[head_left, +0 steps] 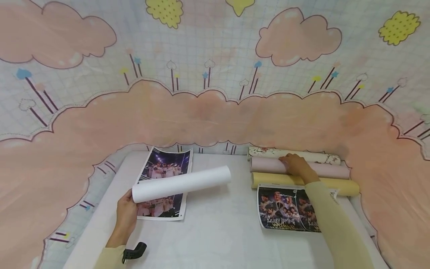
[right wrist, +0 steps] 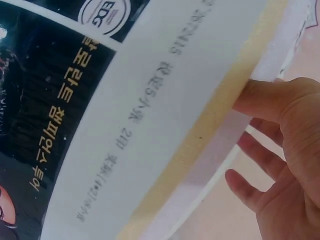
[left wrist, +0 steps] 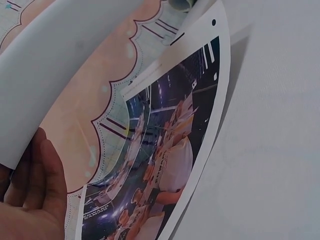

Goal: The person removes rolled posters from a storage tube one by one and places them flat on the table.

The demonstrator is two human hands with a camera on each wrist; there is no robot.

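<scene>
A rolled-up white sheet (head_left: pixel 181 184) slants upward to the right over a poster of a group of people on a stage (head_left: pixel 164 209). My left hand (head_left: pixel 126 213) holds this roll near its left end; in the left wrist view the fingers (left wrist: pixel 50 165) bend up against its lower edge. On the right, my right hand (head_left: pixel 298 166) reaches across a yellow roll (head_left: pixel 305 182) and touches a pale pink roll (head_left: pixel 268 165). Its thumb (right wrist: pixel 265 100) lies at the rolls' edge in the right wrist view, the other fingers spread and loosely bent.
Behind the pink roll lies a flower-patterned roll (head_left: pixel 268 152). A dark poster with faces and lettering (head_left: pixel 279 209) lies in front of the yellow roll, partly under the right sleeve. Cloud-patterned cloth (head_left: pixel 215 119) rises around the white table (head_left: pixel 221 231).
</scene>
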